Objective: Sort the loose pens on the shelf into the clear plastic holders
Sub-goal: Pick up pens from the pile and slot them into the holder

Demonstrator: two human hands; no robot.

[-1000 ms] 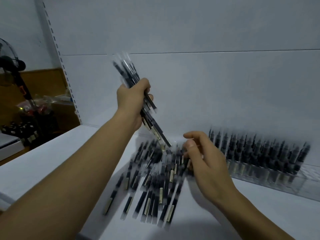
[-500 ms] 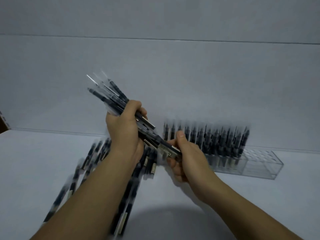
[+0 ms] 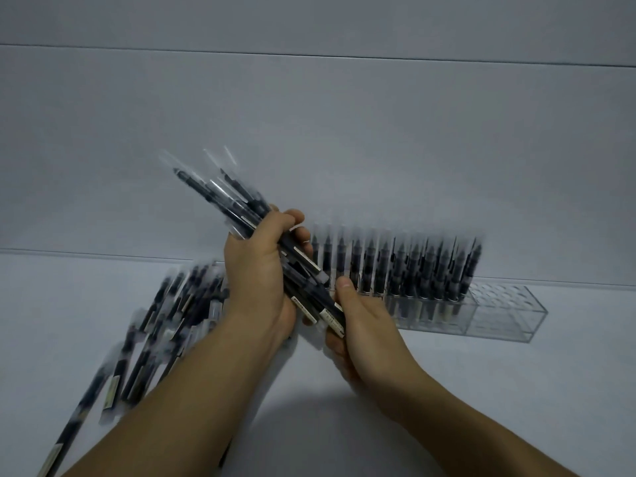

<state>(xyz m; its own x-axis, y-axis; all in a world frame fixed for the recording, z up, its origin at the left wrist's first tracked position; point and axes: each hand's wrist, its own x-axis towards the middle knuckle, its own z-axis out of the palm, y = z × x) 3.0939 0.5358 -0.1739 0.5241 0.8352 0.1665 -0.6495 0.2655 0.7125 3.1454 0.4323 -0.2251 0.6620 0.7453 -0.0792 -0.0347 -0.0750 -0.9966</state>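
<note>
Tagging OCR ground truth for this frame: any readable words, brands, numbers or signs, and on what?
No text can be read.
Pale label strips on the held pens, by the right hand: dark print, too blurred.
Label strips on the loose pens: too blurred.
The clear holder and the standing pens: no print visible.

We hold a bundle of dark pens (image 3: 237, 204) in the left hand (image 3: 256, 273), tilted with the tips up and to the left. The right hand (image 3: 361, 325) holds its lower end. Left of the left hand, loose pens (image 3: 165, 321) lie scattered flat on the shelf (image 3: 447, 390). Just behind the right hand stands the clear plastic holder (image 3: 502, 313). Its left part is full of upright pens (image 3: 413, 266), somewhat blurred.
</note>
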